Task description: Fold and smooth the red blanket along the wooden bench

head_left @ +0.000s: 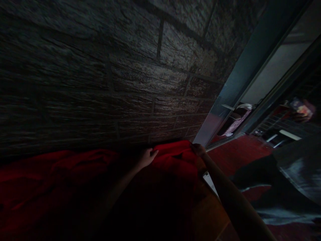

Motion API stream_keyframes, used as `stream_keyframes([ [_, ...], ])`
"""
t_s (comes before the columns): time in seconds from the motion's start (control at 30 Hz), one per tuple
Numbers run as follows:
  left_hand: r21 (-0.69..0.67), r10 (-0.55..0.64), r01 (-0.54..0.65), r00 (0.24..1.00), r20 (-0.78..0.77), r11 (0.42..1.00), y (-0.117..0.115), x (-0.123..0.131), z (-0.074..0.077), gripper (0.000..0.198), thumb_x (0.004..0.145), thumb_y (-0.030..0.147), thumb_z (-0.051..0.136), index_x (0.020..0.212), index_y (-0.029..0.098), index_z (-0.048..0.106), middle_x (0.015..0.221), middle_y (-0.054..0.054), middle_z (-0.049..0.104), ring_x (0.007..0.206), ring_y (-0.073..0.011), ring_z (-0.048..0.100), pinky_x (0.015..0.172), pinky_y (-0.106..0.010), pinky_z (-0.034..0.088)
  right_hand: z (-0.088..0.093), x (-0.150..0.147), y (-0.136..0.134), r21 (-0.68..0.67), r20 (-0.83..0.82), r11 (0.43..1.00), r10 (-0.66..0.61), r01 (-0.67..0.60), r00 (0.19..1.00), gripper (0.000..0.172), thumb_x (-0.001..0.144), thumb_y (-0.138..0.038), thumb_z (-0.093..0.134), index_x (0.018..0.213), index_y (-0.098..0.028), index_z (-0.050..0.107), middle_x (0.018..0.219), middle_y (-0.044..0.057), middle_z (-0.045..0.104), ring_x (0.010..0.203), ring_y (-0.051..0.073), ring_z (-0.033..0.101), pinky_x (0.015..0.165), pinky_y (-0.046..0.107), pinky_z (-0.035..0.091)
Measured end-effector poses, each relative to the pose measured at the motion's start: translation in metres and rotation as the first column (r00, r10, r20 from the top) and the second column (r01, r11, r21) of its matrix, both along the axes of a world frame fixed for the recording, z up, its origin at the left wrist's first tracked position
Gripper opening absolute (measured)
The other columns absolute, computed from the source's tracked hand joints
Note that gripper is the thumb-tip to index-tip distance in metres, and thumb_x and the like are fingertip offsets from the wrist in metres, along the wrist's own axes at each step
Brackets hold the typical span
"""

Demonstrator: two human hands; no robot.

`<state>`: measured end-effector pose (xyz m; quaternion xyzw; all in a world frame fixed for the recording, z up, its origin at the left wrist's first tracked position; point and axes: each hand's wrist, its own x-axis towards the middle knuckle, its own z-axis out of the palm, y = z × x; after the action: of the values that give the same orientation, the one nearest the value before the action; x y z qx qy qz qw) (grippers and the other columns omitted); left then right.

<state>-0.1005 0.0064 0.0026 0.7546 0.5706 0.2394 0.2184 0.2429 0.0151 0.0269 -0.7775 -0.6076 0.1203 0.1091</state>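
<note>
Head view shows a red cloth (173, 149) lying along the foot of a brick wall (160, 80), running from the left side to just short of the grey door frame (225, 90) on the right. The right hand (199, 149) is at the cloth's far right corner, its fingertips seemingly pinching the edge. The left hand (147, 158) is at the far edge, to the left of that corner, thumb standing away from the fingers; whether those fingers grip the cloth I cannot tell, as the light is too dim. To work this edge well, a light, firm pinch at the corner would serve best, with the left hand drawing gently against it so the stretch between them lies flat and its small fold opens out. Care seems wise on the near side of the right hand, where a white flat object (211, 183) lies close beside the forearm.
</note>
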Motion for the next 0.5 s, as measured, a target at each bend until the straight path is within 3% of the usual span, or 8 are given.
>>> stream_keyframes([
  [0.07,-0.013,0.001,0.000,1.000,0.023,1.000,0.000,0.000,0.000,0.039,0.094,0.046,0.047,0.073,0.018,0.064,0.078,-0.008,0.071,0.074,-0.0216,0.066,0.069,-0.028,0.043,0.005,0.000,-0.001,0.003,0.006,1.000,0.001,-0.001,1.000,0.040,0.097,-0.045,0.046,0.093,-0.017,0.075,0.099,0.012,0.075,0.095,0.023,0.070,0.072,0.024,0.045],
  [0.27,-0.019,0.038,-0.036,0.993,0.113,0.999,-0.002,0.001,0.003,0.035,0.094,0.044,0.048,0.089,0.016,0.068,0.098,-0.012,0.074,0.095,-0.0238,0.068,0.081,-0.029,0.045,0.006,0.003,-0.006,0.093,-0.017,0.995,-0.019,0.021,1.000,0.048,0.099,-0.050,0.037,0.106,-0.018,0.072,0.104,0.010,0.074,0.098,0.022,0.068,0.073,0.023,0.044],
  [0.4,-0.032,-0.002,0.004,0.998,0.060,0.999,0.000,-0.001,0.004,0.047,0.095,0.052,0.041,0.077,0.017,0.066,0.085,-0.011,0.073,0.081,-0.0238,0.068,0.074,-0.030,0.045,-0.001,0.006,-0.004,0.068,-0.040,0.998,-0.012,0.014,0.999,0.038,0.096,-0.046,0.047,0.094,-0.020,0.075,0.102,0.010,0.075,0.099,0.023,0.069,0.073,0.023,0.045],
  [0.5,-0.029,-0.016,0.018,0.999,0.041,0.999,0.003,-0.002,-0.001,0.046,0.096,0.051,0.041,0.076,0.017,0.065,0.083,-0.011,0.073,0.078,-0.0232,0.068,0.071,-0.029,0.044,-0.004,0.007,-0.001,0.067,-0.076,0.997,-0.019,0.024,0.997,0.036,0.095,-0.046,0.049,0.098,-0.022,0.075,0.102,0.008,0.075,0.099,0.022,0.069,0.073,0.022,0.046],
])
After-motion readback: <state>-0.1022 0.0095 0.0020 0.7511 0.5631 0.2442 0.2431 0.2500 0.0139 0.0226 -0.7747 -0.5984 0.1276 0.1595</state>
